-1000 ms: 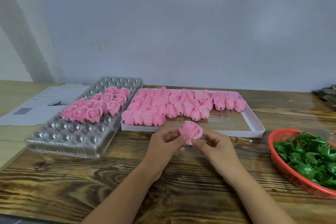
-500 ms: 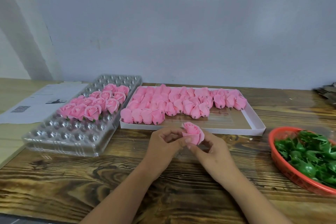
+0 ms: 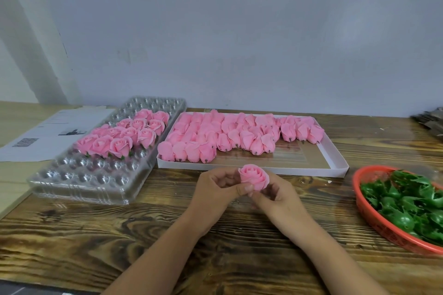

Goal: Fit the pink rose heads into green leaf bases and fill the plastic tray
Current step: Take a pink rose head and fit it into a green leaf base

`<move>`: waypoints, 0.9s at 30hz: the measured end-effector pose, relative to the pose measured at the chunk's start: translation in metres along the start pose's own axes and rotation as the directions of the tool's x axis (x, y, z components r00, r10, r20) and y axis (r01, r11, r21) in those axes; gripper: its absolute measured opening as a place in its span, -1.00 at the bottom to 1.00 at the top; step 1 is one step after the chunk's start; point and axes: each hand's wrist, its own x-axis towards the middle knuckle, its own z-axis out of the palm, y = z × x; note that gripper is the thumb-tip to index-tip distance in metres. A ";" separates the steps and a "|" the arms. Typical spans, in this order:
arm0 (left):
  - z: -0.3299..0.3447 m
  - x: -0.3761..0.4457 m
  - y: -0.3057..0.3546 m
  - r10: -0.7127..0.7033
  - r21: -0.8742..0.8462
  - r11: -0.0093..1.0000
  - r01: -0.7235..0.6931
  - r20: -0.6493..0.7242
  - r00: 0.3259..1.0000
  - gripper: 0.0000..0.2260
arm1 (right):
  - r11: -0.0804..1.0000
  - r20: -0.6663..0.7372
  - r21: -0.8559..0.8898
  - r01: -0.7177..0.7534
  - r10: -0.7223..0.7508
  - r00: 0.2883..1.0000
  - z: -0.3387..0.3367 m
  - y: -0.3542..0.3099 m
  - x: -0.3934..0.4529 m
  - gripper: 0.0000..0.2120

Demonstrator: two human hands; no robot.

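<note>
Holding one pink rose head (image 3: 254,176) between both hands just above the wooden table (image 3: 100,235), we pinch it low: left hand (image 3: 217,190) with its thumb against the base, right hand (image 3: 275,195) curled round the underside. Bloom faces up, sits above and between the fingertips. No leaf base visible on it. Looks very light and soft, petals crush easily, so we'd grip at the firm bottom, not the petals. Orange basket (image 3: 366,208) of green leaf bases (image 3: 407,201) sits right, near. Farther back, the white box (image 3: 335,165) of loose rose heads (image 3: 230,136); left of it the plastic tray (image 3: 79,182), partly filled with finished roses (image 3: 124,135). Paper sheets (image 3: 48,132) far left.
</note>
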 end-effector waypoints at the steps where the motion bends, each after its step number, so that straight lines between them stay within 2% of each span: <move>1: 0.000 -0.001 0.001 0.007 0.013 1.000 -0.007 0.003 1.000 -0.78 | 1.000 0.000 -0.006 0.001 -0.001 1.000 0.000 -0.001 0.000 -0.70; 6: -0.003 -0.002 0.003 0.019 0.046 0.999 -0.021 0.045 0.999 -0.79 | 0.997 0.004 0.032 -0.065 0.064 0.998 -0.004 -0.002 0.000 -0.74; 10: -0.003 -0.001 0.000 -0.009 0.075 0.997 0.008 0.018 1.000 -0.77 | 0.998 0.061 0.011 -0.058 0.057 0.996 -0.005 -0.002 -0.001 -0.66; 16: -0.004 -0.001 -0.004 -0.037 0.138 0.990 0.028 0.059 0.998 -0.64 | 0.995 0.144 -0.095 -0.004 0.018 0.989 -0.005 0.000 -0.001 -0.43; 20: -0.003 -0.003 -0.002 -0.044 0.256 0.967 0.006 0.144 0.989 -0.62 | 0.976 0.198 -0.210 -0.063 0.105 0.975 -0.005 0.006 -0.003 -0.18; 23: -0.003 -0.005 0.002 -0.038 0.244 0.970 -0.012 0.197 0.980 -0.61 | 0.973 0.233 -0.205 -0.103 0.151 0.961 -0.004 0.009 -0.004 -0.04; 27: -0.001 -0.007 0.002 -0.040 0.196 0.980 -0.013 0.266 0.963 -0.67 | 0.979 0.261 -0.182 -0.094 0.140 0.955 -0.003 0.011 -0.004 0.08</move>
